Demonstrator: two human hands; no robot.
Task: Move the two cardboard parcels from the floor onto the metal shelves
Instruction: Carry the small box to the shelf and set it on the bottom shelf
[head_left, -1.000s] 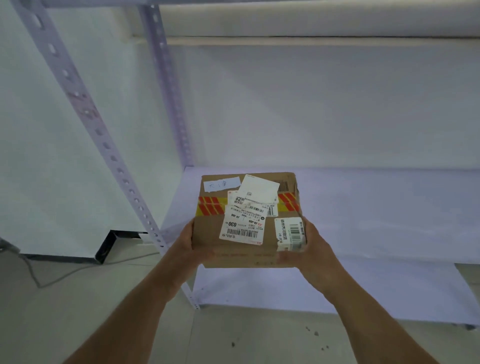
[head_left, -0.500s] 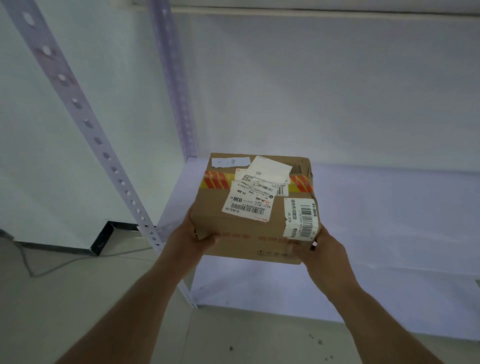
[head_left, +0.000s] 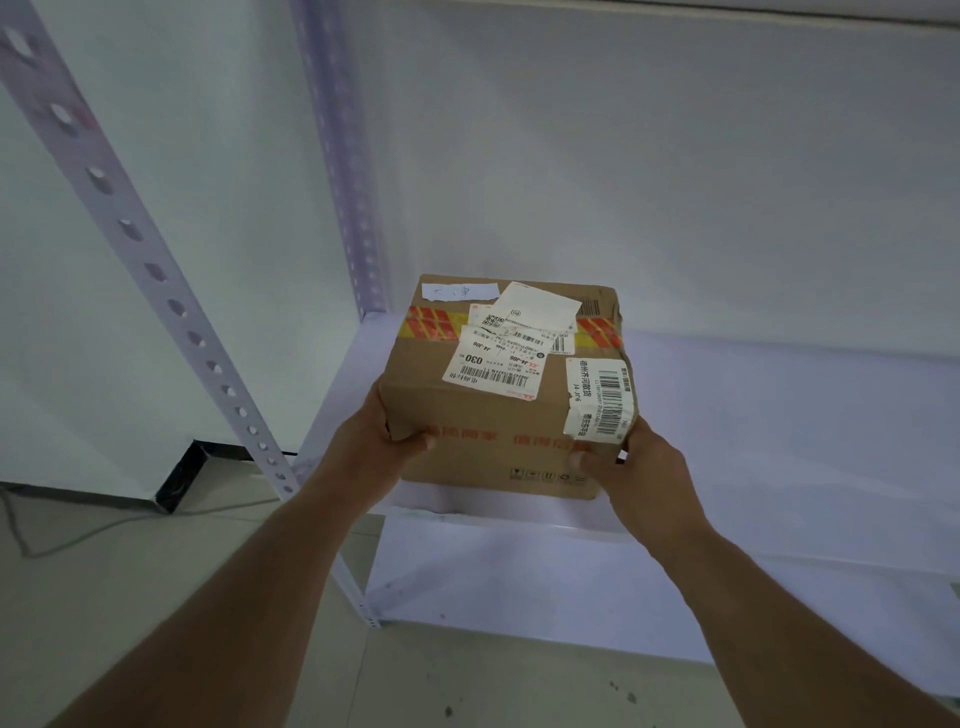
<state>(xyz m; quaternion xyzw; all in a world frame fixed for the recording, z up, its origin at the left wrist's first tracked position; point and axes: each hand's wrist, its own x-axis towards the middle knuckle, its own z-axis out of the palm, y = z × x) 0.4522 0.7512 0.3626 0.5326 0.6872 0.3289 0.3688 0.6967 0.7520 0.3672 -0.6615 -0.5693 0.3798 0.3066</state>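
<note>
A brown cardboard parcel (head_left: 493, 415) with white shipping labels and red-and-yellow tape sits between my two hands. My left hand (head_left: 376, 447) grips its near left corner and my right hand (head_left: 628, 467) grips its near right corner. The parcel is over the left end of a white metal shelf (head_left: 779, 426); I cannot tell whether its base touches the shelf. Only this one parcel is in view.
Perforated white uprights stand at the front left (head_left: 171, 312) and back left (head_left: 353, 208) of the rack. A lower shelf (head_left: 571, 587) lies below. A white wall is behind, and a cable (head_left: 104, 530) runs along the tiled floor at left.
Both hands have carried the parcel up and forward, from the shelf's front edge to over its left end. The view has come closer to the rack.
</note>
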